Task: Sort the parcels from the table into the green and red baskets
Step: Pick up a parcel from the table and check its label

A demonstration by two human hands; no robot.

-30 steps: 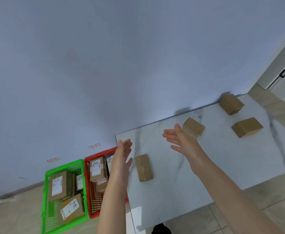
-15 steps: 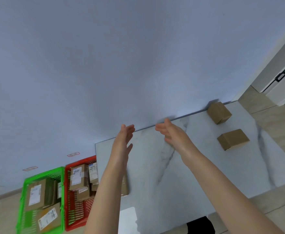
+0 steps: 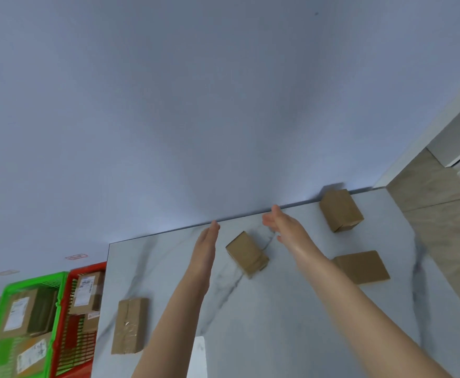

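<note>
Hands have advanced to flank the middle box: left hand at its 9 o'clock, right hand at 2 o'clock, both wide, empty; pickup likely next.

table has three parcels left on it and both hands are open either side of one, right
Not three: the head view shows four parcels on the table: the front-left parcel, the middle parcel, the back parcel and the right parcel. The left hand and right hand are indeed open either side of the middle parcel.
</note>
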